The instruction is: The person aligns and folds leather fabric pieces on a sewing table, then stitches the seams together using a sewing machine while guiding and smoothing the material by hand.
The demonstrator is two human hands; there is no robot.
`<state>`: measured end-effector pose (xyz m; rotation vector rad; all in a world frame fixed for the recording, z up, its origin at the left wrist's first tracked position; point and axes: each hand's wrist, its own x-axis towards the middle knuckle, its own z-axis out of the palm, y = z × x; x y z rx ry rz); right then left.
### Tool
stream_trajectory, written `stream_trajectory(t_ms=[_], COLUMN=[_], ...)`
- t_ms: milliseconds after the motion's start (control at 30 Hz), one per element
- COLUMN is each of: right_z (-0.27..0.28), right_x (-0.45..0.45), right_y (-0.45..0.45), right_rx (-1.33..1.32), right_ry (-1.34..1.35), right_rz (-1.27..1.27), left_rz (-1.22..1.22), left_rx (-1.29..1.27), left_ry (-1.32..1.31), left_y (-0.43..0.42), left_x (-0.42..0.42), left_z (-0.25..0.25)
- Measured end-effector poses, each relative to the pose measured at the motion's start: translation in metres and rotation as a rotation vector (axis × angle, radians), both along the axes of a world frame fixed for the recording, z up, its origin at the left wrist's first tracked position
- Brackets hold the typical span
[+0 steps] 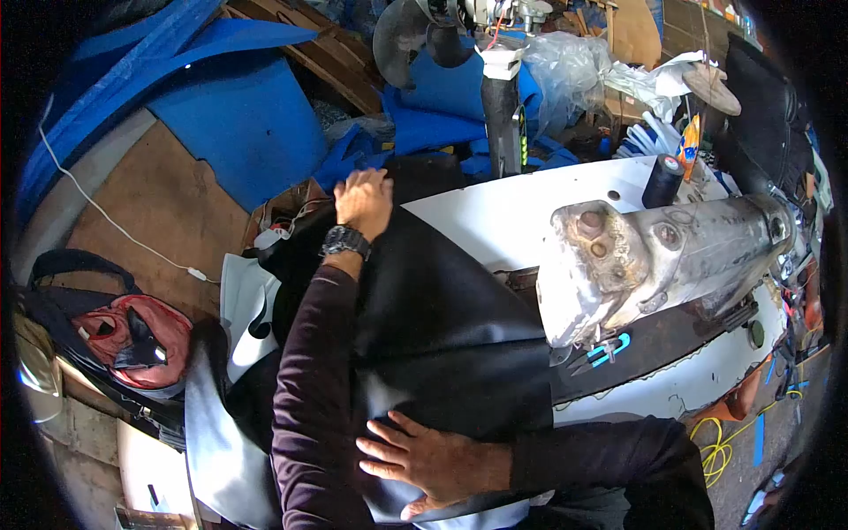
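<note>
A large sheet of black leather-like material (450, 305) lies spread in front of me, with a fold line across it. My right hand (433, 464) rests flat on its near part, palm down with fingers spread. My left hand (364, 203), with a black watch (344, 241) at the wrist, reaches to the sheet's far left part. Its fingers are foreshortened and slightly blurred, so I cannot make out whether they grip the material. To the left, the sheet's pale backing (221, 459) shows where it curls over.
Right of the sheet, a worn metal casing (698, 252) lies on the white table (477, 221). Near it are blue-handled scissors (609, 350) and a black thread spool (662, 181). An open bag (141, 340) sits at left. A yellow cord (715, 450) lies on the floor.
</note>
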<state>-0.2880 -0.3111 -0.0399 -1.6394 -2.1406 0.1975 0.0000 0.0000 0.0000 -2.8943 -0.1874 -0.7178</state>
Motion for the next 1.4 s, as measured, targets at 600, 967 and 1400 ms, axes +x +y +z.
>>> stream_trajectory(t_ms=[600, 967, 1400], right_z=[0.001, -0.005, -0.011], right_x=[0.010, 0.017, 0.062], right_y=[-0.001, 0.005, 0.007], right_rx=[-0.056, -0.078, 0.127], right_ry=[-0.060, -0.058, -0.085], right_rz=[0.027, 0.031, -0.162], left_rz=[-0.525, 0.272, 0.209], left_rx=[-1.034, -0.418, 0.043], left_ry=[-1.312, 0.025, 0.345], left_y=[0.004, 0.088, 0.149], left_x=[-0.113, -0.084, -0.051], left_z=[0.097, -0.072, -0.059])
